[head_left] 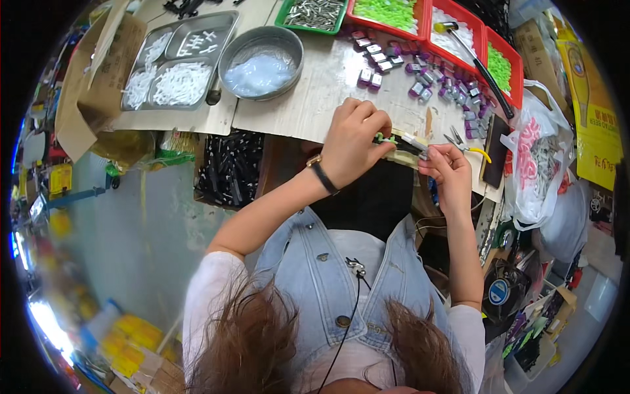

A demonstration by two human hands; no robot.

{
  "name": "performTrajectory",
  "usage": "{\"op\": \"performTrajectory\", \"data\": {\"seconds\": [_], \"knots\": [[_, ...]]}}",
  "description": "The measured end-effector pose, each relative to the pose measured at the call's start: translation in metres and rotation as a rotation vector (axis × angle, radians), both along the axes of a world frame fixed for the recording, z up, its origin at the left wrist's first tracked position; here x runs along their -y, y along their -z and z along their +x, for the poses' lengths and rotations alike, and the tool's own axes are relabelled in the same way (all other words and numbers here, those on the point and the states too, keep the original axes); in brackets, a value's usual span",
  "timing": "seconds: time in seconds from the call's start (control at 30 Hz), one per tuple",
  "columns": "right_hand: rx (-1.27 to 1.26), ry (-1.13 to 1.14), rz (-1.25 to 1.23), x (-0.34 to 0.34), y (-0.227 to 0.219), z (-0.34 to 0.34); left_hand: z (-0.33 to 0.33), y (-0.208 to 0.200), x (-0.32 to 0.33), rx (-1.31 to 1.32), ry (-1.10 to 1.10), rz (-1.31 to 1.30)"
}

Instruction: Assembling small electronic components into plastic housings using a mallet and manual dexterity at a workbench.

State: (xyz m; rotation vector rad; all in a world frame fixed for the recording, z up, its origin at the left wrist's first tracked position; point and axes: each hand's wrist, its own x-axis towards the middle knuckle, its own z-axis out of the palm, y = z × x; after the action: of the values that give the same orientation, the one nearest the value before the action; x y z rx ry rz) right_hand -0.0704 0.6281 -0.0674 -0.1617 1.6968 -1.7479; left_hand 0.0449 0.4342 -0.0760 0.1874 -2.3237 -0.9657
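Two-handed at the worktable's (279,118) edge, pinches a green piece (387,139) in the closed left hand (356,134), touches a pale piece (413,141) with the nearly closed right hand (449,171), cannot tell if gripping, near yellow-handled pliers (479,152), then purple-and-silver parts (416,89).

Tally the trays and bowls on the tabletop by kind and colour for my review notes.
Red trays: 3
Green tray: 1
Compartmented metal tray: 1
Round metal bowl: 1
Total: 6
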Motion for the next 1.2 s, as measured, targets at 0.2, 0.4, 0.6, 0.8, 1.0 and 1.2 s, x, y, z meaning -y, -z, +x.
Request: {"op": "performTrajectory", "data": {"seconds": [0.2, 0.4, 0.6, 0.8, 1.0, 1.2], "knots": [[-0.037, -0.09, 0.111, 0.007, -0.003, 0.002, 0.0, 0.0, -0.006, 0.043, -0.086, 0.035], [-0.359, -0.201, 0.3, 0.014, -0.01, 0.0, 0.0, 0.006, -0.001, 0.0, 0.122, -0.129], [-0.901, -0.298, 0.498, 0.006, 0.007, -0.001, -0.007, -0.002, 0.002, 0.082, 0.168, -0.359], [-1.166, 0.124, 0.513, 0.075, -0.083, -0.18, 0.001, -0.005, 0.005, 0.158, 0.157, -0.29], [-1.297, 0.19, 1.064, 0.104, -0.033, -0.461, -0.007, -0.009, 0.003, 0.164, 0.225, -0.177], [-1.186, 0.13, 1.008, 0.145, -0.005, -0.47, -0.005, -0.004, 0.005, 0.143, 0.227, -0.078]]}}
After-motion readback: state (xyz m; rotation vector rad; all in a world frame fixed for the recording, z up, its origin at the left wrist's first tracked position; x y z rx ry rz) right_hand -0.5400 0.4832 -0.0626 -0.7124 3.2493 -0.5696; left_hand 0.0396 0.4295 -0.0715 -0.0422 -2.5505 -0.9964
